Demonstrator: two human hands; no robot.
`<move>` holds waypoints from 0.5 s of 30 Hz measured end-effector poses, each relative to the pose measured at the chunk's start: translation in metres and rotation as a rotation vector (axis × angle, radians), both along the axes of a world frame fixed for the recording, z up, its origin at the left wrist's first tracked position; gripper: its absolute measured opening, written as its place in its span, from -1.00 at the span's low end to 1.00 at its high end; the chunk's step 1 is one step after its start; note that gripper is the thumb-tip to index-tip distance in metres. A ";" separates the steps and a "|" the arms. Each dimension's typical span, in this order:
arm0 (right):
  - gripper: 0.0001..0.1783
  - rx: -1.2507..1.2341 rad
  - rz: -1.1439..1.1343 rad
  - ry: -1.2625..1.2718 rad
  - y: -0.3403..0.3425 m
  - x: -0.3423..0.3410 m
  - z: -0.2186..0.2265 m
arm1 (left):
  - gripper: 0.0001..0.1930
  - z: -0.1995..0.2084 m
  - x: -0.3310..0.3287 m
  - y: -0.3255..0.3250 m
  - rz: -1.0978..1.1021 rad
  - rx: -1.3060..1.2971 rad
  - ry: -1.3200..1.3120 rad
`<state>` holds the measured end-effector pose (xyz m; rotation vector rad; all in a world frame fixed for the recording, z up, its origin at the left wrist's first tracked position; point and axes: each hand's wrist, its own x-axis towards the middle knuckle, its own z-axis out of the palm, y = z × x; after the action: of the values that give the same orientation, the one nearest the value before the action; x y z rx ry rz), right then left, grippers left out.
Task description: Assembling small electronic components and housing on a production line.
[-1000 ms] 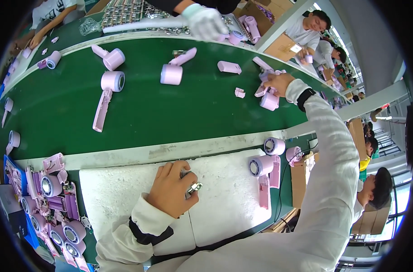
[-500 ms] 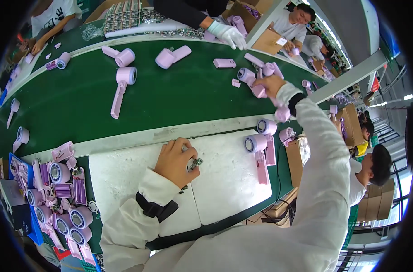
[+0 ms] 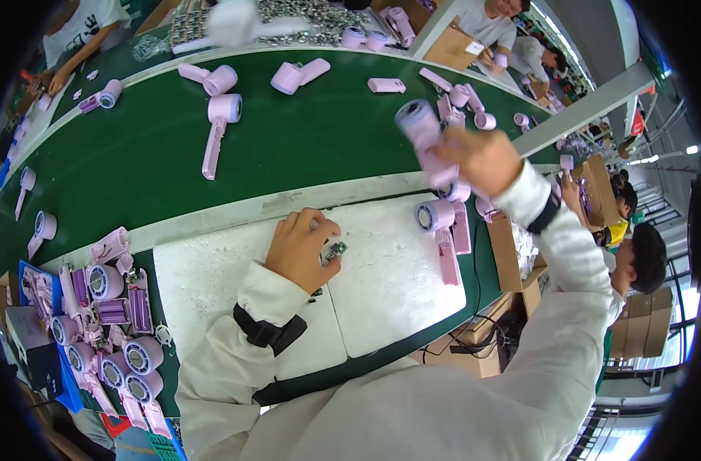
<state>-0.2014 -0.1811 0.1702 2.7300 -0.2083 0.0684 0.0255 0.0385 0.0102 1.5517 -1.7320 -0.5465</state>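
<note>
My right hand (image 3: 485, 163) is closed round a lilac hair-dryer-shaped body (image 3: 426, 138) with a round drum head, slightly blurred, above the near edge of the green belt. Over the white foam board (image 3: 389, 307), my left hand (image 3: 298, 250) has its fingers curled round a small green circuit board (image 3: 336, 250), which juts out between thumb and fingers. Another small dark part shows under its wrist side. To the right on the foam lie lilac bodies (image 3: 435, 216) with their handles pointing toward me, partly overlapping.
Lilac bodies (image 3: 224, 110) and shell pieces lie scattered along the green belt (image 3: 304, 138). At the left, several drum heads and handle shells (image 3: 139, 300) are piled beside a blue bin (image 3: 29, 269). A cardboard box (image 3: 512, 250) and black cables stand at the right. Co-workers sit across the belt.
My right hand has lifted the lilac body off the belt and brought it nearer to me. My left hand stays on the foam. A gloved hand across the belt has left its former spot.
</note>
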 end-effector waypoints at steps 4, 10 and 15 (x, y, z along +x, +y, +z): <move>-0.65 0.124 0.264 0.169 0.089 -0.024 -0.040 | -0.65 0.004 -0.006 0.001 0.047 -0.023 -0.085; -0.44 0.143 0.473 0.243 0.108 -0.047 -0.060 | -0.64 0.000 -0.005 0.003 -0.006 -0.039 -0.157; -0.50 0.424 0.359 0.206 0.075 -0.035 -0.041 | -0.68 -0.001 -0.003 0.005 -0.012 -0.024 -0.181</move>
<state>-0.2360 -0.1060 0.1290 3.1343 0.3691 -0.1766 0.0225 0.0434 0.0090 1.6171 -1.8765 -0.3999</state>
